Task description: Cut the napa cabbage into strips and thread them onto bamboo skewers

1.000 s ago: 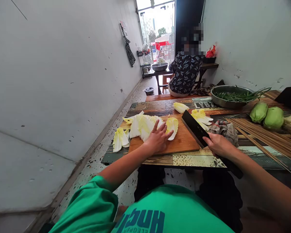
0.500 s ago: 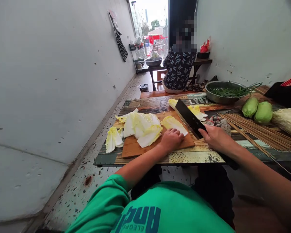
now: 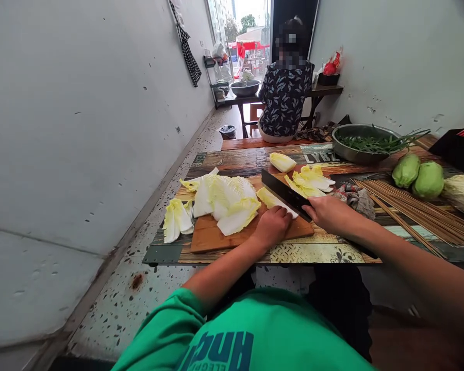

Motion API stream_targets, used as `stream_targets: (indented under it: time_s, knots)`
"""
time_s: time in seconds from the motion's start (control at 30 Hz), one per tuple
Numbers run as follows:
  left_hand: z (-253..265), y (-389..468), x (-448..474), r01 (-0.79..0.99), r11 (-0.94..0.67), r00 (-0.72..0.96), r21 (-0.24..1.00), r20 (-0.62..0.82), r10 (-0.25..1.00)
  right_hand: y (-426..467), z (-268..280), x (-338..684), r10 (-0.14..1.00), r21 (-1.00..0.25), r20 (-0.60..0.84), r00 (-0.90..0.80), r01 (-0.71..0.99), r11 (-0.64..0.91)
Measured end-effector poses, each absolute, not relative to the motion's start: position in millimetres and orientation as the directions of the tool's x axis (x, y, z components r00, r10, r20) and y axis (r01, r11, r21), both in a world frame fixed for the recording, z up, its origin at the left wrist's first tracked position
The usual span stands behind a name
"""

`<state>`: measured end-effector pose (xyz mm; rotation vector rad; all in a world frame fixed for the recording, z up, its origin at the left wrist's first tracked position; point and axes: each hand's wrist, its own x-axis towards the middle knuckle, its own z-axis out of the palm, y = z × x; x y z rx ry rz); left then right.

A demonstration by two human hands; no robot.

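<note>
On the wooden cutting board [image 3: 216, 242], my left hand [image 3: 272, 225] presses a napa cabbage leaf [image 3: 269, 198] down with curled fingers. My right hand [image 3: 325, 212] is wrapped round the handle of a black cleaver [image 3: 284, 193]. Its blade lies along the right side of that leaf, close to my left fingertips; whether the edge is through the leaf I cannot tell. A pile of pale cabbage leaves [image 3: 226, 201] covers the board's left part. Right of the blade lie yellow leaf pieces [image 3: 309, 179], and behind it sits a small cabbage heart [image 3: 282, 162].
More leaves [image 3: 178, 219] lie left of the board. To the right are a grey cloth [image 3: 358, 201], bamboo skewers [image 3: 417, 208], green squashes [image 3: 429, 179] and a metal bowl of greens [image 3: 367, 144]. A person [image 3: 286, 98] sits ahead, back turned, near a basin [image 3: 245, 87].
My right hand has brought the cleaver left and down onto the leaf under my left hand. The cabbage heart and leaf pieces behind the blade show more fully. The view has shifted slightly.
</note>
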<state>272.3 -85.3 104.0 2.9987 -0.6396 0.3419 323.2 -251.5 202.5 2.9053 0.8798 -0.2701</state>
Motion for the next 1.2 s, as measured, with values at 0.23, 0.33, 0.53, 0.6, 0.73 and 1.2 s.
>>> stream_targets:
  time_s: [0.23, 0.33, 0.53, 0.6, 0.73, 1.2]
  knots:
    - [103.8, -93.0, 272.7, -0.391, -0.92, 0.891, 0.01, 0.257, -0.375, -248.0, 198.6, 329.7, 0.56, 0.07, -0.23, 0.796, 0.588, -0.806]
    - [103.3, -96.0, 273.6, -0.379, -0.925, 0.893, 0.014, 0.267, -0.362, -245.4, 201.4, 332.0, 0.555, 0.082, -0.26, 0.79, 0.591, -0.803]
    - [103.7, -99.0, 273.5, -0.344, -0.939, 0.906, 0.021, 0.269, -0.326, -246.8, 203.9, 340.4, 0.582, 0.086, -0.284, 0.762, 0.625, -0.776]
    - [105.5, -99.7, 272.9, -0.342, -0.939, 0.91, 0.017, 0.257, -0.327, -248.4, 203.5, 343.8, 0.595, 0.089, -0.292, 0.749, 0.64, -0.763]
    - [110.4, -101.0, 272.3, -0.342, -0.94, 0.916, 0.018, 0.232, -0.328, -245.8, 208.7, 349.3, 0.599, 0.113, -0.31, 0.738, 0.655, -0.747]
    - [107.8, -100.3, 273.3, -0.364, -0.931, 0.906, 0.025, 0.243, -0.347, -249.7, 198.2, 362.0, 0.613, 0.128, -0.324, 0.721, 0.675, -0.726]
